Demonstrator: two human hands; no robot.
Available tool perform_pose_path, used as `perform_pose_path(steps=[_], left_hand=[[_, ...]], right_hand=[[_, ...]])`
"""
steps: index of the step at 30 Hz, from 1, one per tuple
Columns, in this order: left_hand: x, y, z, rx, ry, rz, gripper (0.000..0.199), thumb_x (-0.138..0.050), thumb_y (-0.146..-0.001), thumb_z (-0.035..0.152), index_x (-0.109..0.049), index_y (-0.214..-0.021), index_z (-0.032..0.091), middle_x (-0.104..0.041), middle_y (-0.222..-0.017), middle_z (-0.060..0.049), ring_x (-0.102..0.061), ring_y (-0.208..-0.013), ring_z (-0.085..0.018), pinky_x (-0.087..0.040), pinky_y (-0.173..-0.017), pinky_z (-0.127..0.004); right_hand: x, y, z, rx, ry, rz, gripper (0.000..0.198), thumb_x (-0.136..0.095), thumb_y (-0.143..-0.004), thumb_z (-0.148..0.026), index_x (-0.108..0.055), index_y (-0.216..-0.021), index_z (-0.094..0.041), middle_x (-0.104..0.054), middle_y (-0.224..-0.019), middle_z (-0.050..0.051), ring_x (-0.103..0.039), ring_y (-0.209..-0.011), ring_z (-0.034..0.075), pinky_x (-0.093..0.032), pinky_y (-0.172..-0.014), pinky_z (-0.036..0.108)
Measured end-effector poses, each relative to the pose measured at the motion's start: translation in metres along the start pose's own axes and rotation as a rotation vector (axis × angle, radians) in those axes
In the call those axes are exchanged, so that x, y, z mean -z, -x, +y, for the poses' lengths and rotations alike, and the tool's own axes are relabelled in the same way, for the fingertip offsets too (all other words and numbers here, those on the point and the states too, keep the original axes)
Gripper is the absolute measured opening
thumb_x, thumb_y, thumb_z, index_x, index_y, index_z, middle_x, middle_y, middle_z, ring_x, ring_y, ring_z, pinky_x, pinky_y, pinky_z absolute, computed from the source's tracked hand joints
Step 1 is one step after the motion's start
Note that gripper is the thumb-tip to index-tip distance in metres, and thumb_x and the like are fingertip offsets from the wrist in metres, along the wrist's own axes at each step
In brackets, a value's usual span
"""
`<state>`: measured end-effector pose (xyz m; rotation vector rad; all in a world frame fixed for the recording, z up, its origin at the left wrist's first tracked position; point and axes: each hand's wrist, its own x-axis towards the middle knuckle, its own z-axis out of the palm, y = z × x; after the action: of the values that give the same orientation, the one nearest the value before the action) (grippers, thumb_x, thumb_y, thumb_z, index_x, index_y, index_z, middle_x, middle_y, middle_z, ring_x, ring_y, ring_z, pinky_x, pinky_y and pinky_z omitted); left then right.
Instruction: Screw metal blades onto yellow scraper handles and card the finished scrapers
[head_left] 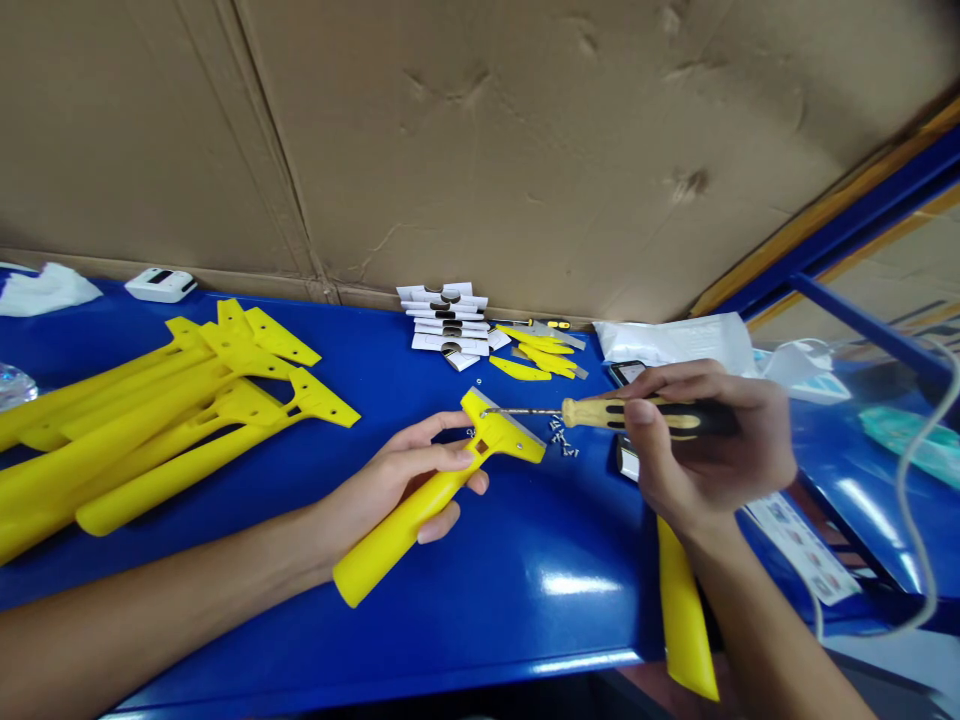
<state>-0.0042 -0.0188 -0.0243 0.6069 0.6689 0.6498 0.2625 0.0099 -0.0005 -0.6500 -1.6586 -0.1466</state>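
Note:
My left hand [424, 465] is closed around the neck of a yellow plastic scraper [409, 530], whose wide head points up and to the right. A metal blade edge shows along that head, and a screw sits in its right side. My right hand [712, 440] grips a screwdriver [600, 412] by its yellow and black handle. The screwdriver's shaft lies nearly level, with its tip at the hole on the left side of the scraper head. Small loose screws [559, 438] lie on the blue table just behind the head.
Several yellow scraper handles [187, 390] are piled at left. Near the cardboard wall [480, 150] lie white blade packets [446, 325] and yellow pieces with blades [540, 350]. Another yellow handle [682, 620] lies under my right forearm. A white cable [911, 480] hangs at right on the blue table [525, 610].

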Motion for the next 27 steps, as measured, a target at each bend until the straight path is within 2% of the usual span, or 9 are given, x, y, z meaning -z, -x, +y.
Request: perform_pose_path(steps=[10,27], left_hand=[[-0.0026,0.0,0.0001,-0.009,-0.025,0.023,0.065,-0.073,-0.094,0.024,-0.043,-0.151,0.018,-0.071,-0.085,-0.006,-0.051,-0.036,-0.008,-0.03,-0.036,-0.019],[-0.0008,-0.001,-0.0011,-0.026,-0.019,0.018,0.061,-0.072,-0.094,0.023,-0.044,-0.147,0.018,-0.071,-0.085,-0.005,-0.051,-0.037,-0.007,-0.03,-0.037,-0.019]], right_hand=[[0.0009,-0.0025,-0.0016,0.026,-0.013,-0.013,0.033,-0.082,-0.081,-0.007,-0.065,-0.103,-0.025,-0.071,-0.082,0.002,-0.072,-0.071,0.023,-0.057,-0.057,0.039],[0.0023,-0.0029,-0.0045,0.033,-0.005,-0.027,0.031,-0.082,-0.081,-0.007,-0.064,-0.101,-0.023,-0.071,-0.082,0.002,-0.072,-0.07,0.021,-0.058,-0.058,0.035]])
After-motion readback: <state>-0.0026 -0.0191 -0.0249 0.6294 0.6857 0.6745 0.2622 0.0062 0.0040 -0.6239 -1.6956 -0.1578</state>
